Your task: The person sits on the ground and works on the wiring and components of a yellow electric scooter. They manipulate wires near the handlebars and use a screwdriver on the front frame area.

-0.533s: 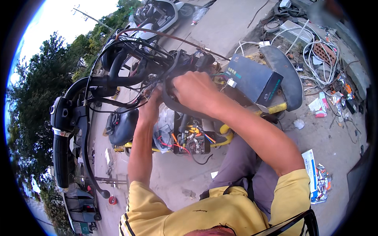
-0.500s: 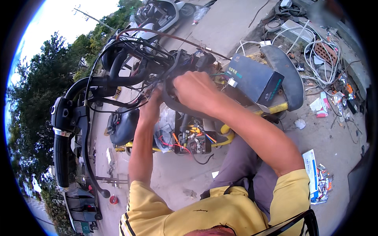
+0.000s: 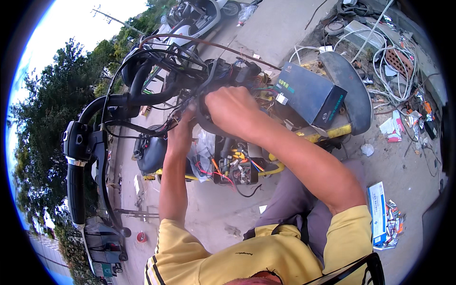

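A partly stripped electric scooter stands before me, its black handlebar [image 3: 152, 98] at the left. Both my hands are in among the parts below the bar. My left hand [image 3: 186, 116] is beside a bundle of dark wires [image 3: 173, 122], its fingertips blurred and partly hidden. Closed in a fist, my right hand [image 3: 229, 105] lies against a curved black strip of trim [image 3: 205, 116]; its curled fingers hide whatever they grip. Loose coloured wires [image 3: 263, 90] show to the right of it. Below my right forearm, an open compartment [image 3: 235, 176] holds orange-handled tools and wires.
A dark box [image 3: 308, 95] rests on the scooter by the grey seat [image 3: 349, 90]. White cable [image 3: 392, 88] and scrap lie at the far right. A blue and white carton [image 3: 377, 213] sits among small wrappers at lower right. Another scooter [image 3: 204, 21] stands behind.
The view has shifted slightly, so the scooter and ground appear further right. My right hand has moved a little left, nearer my left hand. Both stay among the same parts.
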A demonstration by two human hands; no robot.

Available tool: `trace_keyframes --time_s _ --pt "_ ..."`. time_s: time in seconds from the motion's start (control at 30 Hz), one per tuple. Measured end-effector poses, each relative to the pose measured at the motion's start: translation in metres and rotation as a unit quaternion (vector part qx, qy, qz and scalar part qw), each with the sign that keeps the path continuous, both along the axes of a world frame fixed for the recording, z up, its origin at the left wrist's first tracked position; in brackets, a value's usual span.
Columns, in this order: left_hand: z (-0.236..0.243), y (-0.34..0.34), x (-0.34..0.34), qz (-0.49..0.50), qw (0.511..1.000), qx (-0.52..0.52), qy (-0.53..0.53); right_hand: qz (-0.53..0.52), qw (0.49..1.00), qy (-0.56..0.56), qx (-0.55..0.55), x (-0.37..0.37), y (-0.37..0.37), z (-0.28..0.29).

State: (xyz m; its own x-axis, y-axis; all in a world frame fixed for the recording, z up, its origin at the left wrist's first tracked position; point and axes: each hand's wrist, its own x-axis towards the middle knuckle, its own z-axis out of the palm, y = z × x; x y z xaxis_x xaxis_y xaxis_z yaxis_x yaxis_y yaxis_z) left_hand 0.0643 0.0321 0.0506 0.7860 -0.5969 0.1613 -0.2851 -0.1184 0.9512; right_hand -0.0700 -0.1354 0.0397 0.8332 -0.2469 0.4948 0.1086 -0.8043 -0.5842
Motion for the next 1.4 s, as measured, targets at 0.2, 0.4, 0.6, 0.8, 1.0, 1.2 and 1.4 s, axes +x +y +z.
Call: trace_keyframes --time_s 0.2,0.4,0.6,0.8,1.0,1.2,1.4 --pt "-0.005 0.000 0.007 -0.047 0.998 -0.027 -0.014 -0.009 0.999 0.031 0.033 0.012 -0.003 -0.001" --pt "-0.008 -0.003 0.009 -0.041 0.996 -0.013 -0.074 -0.046 0.998 0.045 -0.021 0.003 0.005 0.009" --pt "-0.006 -0.004 0.005 -0.066 0.992 -0.041 -0.103 -0.043 0.997 0.060 -0.003 0.002 0.007 0.013" --pt "-0.012 -0.006 0.018 -0.111 0.989 -0.047 -0.083 -0.065 0.996 0.055 -0.010 0.002 0.009 0.010" --pt "-0.003 -0.005 0.009 -0.118 0.986 -0.050 -0.107 -0.064 0.997 0.048 0.000 0.002 0.012 0.009" --pt "-0.009 -0.010 0.016 -0.114 0.985 -0.053 -0.118 -0.070 0.996 0.062 -0.008 0.001 0.011 0.011" --pt "-0.014 -0.010 0.023 -0.112 0.984 -0.059 -0.123 -0.075 0.997 0.025 0.012 0.001 0.016 0.009"
